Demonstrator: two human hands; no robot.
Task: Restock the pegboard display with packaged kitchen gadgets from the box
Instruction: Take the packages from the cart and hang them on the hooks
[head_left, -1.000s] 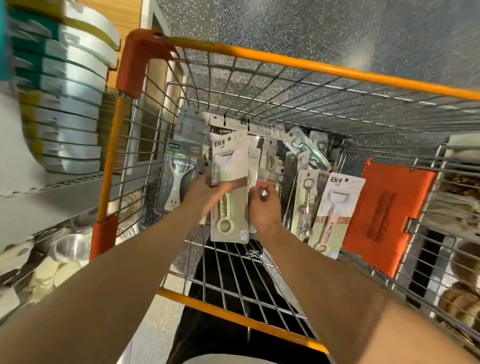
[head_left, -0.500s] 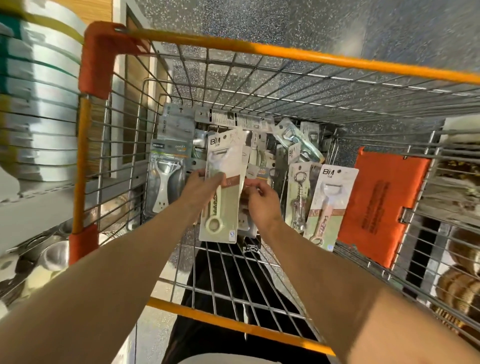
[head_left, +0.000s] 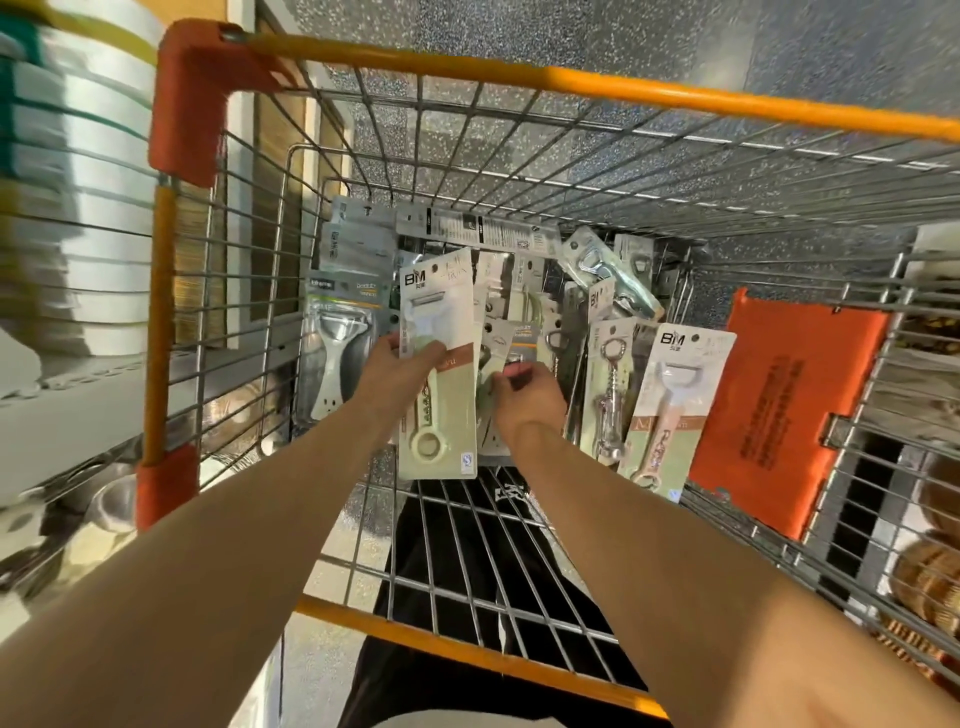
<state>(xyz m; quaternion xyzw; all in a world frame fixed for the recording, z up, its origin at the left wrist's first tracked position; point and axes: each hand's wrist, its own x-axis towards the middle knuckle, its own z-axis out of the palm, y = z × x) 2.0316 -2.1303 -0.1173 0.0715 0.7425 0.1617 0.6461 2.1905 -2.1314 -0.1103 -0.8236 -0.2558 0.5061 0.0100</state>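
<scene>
Your left hand (head_left: 400, 369) keeps its fingers clenched on the pale green carded peeler pack (head_left: 441, 415), mid orange-railed wire cart (head_left: 519, 78). Your right hand (head_left: 530, 395) now pinches a smaller carded packet (head_left: 493, 345) just behind it, so a second pick looks underway.

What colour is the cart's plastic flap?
Orange; the flap shows best in the head view.

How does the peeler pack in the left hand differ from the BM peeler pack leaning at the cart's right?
The held pack shows a cream-handled peeler; the leaning pack a pink-handled one. The left hand grips the held pack roughly upright; the leaning pack tilts, no hand on it, beside a corkscrew pack. Both show the BM logo.
</scene>
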